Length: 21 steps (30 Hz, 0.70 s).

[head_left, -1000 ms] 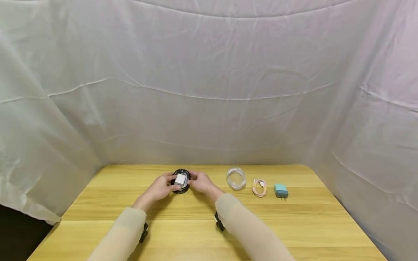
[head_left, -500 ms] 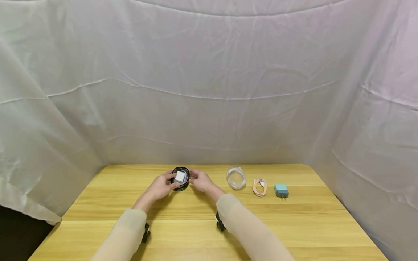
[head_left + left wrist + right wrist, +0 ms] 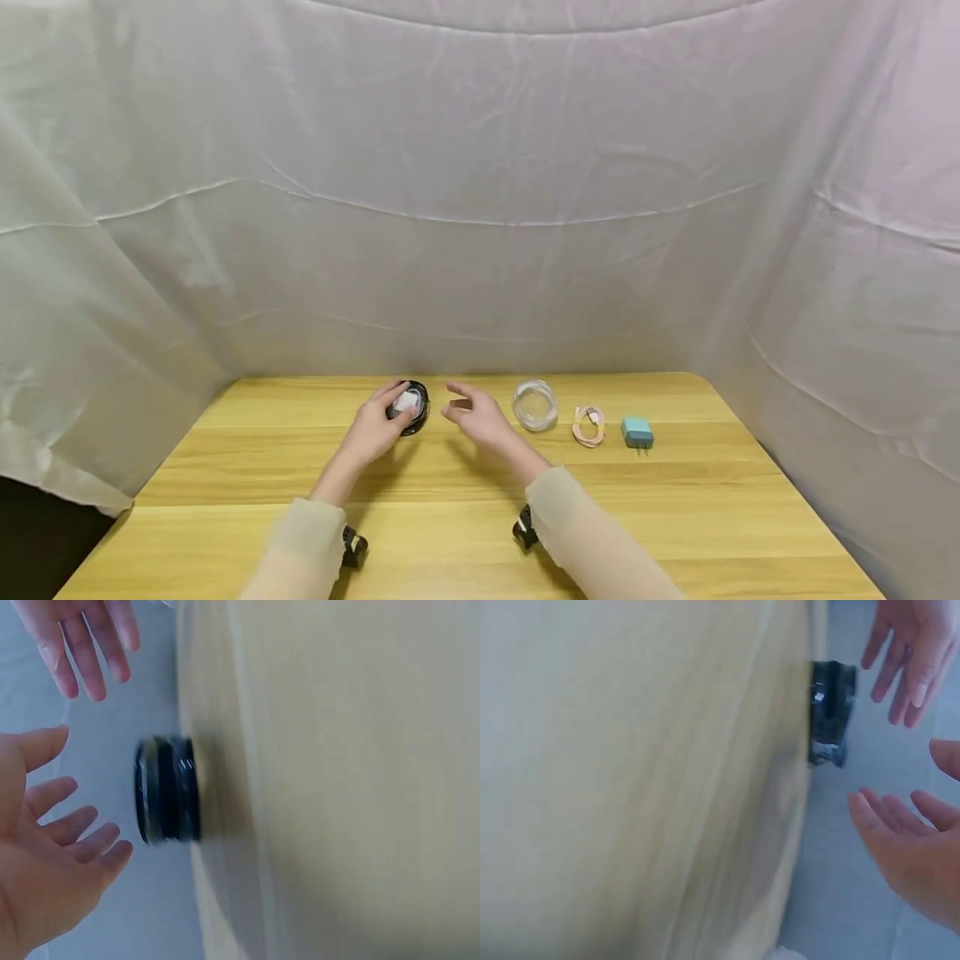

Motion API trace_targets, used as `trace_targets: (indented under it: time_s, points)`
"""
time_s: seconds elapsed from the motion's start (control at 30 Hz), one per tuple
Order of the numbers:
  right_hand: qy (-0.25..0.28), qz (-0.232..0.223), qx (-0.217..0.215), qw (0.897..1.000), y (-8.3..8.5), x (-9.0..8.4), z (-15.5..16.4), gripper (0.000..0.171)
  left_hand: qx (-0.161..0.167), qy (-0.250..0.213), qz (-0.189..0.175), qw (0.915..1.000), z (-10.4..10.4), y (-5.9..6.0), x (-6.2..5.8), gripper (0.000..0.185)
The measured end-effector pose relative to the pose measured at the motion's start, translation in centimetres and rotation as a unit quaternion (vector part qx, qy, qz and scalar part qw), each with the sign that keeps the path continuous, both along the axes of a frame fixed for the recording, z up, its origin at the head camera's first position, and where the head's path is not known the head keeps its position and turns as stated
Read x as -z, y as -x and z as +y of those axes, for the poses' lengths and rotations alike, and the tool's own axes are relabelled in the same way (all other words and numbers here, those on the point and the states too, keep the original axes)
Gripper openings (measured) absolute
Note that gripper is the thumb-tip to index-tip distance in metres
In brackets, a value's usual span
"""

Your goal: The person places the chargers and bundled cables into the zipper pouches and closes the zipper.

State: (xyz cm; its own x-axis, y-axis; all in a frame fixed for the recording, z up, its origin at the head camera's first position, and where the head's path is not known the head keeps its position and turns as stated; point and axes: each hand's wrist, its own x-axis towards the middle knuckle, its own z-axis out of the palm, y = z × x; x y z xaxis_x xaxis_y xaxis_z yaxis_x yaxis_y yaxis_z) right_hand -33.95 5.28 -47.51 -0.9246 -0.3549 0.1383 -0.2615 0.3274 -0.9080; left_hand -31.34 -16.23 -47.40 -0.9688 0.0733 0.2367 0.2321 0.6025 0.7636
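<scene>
Backdrop: creased white cloth (image 3: 480, 208) hangs round the left, far and right sides of the table.
Table: pale yellow wood (image 3: 465, 517) with long streaks of grain, smooth, its far corners rounded.
Left hand: the left hand (image 3: 372, 427) lies left of the middle of the table, fingers loose and spread, holding nothing; in the left wrist view its fingertips (image 3: 90, 840) stand just short of the case with a gap between.
Black case: a small round black case (image 3: 408, 406), low and drum-shaped with a ridged band round its side, sits on the table just to the right of the left hand's fingers; a white block shows inside it from above. Its side shows dark and blurred in the left wrist view (image 3: 168, 799).
Position of the case: between the two hands, closer to the left one, touched by neither as far as the wrist views show.
Right hand: the right hand (image 3: 476, 417) hovers just right of the case, fingers straight and parted, grasping nothing.
Clear lid: a round see-through plastic piece (image 3: 535, 405), right of the right hand.
Cable: a pink cord (image 3: 588, 424) wound in a small coil, further right.
Plug: a small teal block-shaped charger (image 3: 637, 432) with short prongs, furthest right.
Sleeves: soft beige fabric (image 3: 592, 550) covers both forearms.
</scene>
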Motion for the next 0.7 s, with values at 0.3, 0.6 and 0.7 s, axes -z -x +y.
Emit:
trace_targets:
  time_s: [0.3, 0.6, 0.7]
  points:
    - [0.022, 0.075, 0.048, 0.996, -1.2, -1.3, 3.9, 0.054, 0.007, -0.033, 0.056, 0.9979, 3.7, -0.4, -1.0, 0.058]
    - [0.023, 0.11, 0.094, 0.989, -1.6, -1.6, 7.5, 0.056, 0.006, -0.055, 0.098, 0.9937, 8.3, -0.2, -1.0, 0.06]
    - [0.035, 0.102, 0.1, 0.989, -1.3, -1.8, 8.5, 0.057, 0.008, -0.061, 0.103, 0.9928, 9.5, 0.1, -1.0, 0.061]
